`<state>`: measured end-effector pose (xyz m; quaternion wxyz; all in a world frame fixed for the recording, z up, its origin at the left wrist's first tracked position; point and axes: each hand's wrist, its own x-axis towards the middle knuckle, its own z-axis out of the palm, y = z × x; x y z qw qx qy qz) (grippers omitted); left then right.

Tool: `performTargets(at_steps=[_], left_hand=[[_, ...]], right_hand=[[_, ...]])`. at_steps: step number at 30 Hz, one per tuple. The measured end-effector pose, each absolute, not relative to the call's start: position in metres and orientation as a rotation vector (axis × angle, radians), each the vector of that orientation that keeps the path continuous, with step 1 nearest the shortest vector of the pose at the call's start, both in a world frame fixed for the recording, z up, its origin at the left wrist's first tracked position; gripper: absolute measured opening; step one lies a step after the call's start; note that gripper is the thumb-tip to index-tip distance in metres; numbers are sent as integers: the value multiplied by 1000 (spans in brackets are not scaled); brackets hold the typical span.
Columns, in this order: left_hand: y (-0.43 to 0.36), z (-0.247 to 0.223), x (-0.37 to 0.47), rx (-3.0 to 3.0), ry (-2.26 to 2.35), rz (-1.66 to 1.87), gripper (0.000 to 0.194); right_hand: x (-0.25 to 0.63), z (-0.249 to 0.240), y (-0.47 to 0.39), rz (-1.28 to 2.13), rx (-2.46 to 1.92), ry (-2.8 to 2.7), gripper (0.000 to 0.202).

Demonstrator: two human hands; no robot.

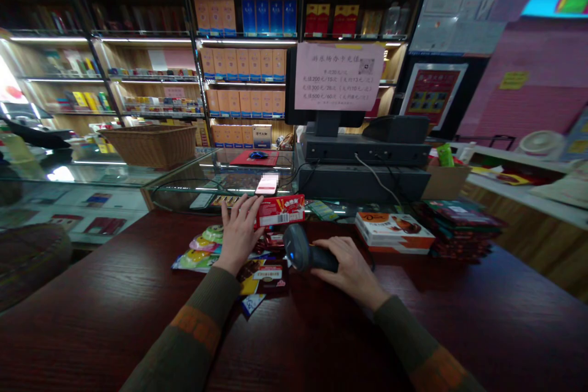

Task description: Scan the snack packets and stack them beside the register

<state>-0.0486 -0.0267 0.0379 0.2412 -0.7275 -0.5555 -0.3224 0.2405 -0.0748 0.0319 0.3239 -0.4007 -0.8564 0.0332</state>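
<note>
My left hand [239,233] grips the left end of a red snack box [281,211], its barcode side towards me. The thumb is at the box's lower edge and the fingers reach over its end. In my right hand [351,266] is a dark handheld barcode scanner [298,248], its head just below and right of the box and a blue light lit on it. Under and beside my left wrist lie colourful snack packets [202,248], a brown-and-yellow packet [266,277] and a small blue-and-white sachet [252,304].
A white-and-orange box [394,231] and a stack of dark packages [462,226] stand to the right on the wooden counter [321,343]. Behind are a phone [267,184], a cash register base [362,174], a monitor with a pink notice [339,78] and a wicker basket [149,146].
</note>
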Motion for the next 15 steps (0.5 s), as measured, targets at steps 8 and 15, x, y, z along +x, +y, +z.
performTargets(at_steps=[8,15], left_hand=[[-27,38,-49,-1993,-1520,-879,78],[-26,37,-49,-1983,-1522,-882,77]], right_hand=[[240,32,-74,80,-1031,-2246,39],[242,31,-75,69,-1028,-2277,46]])
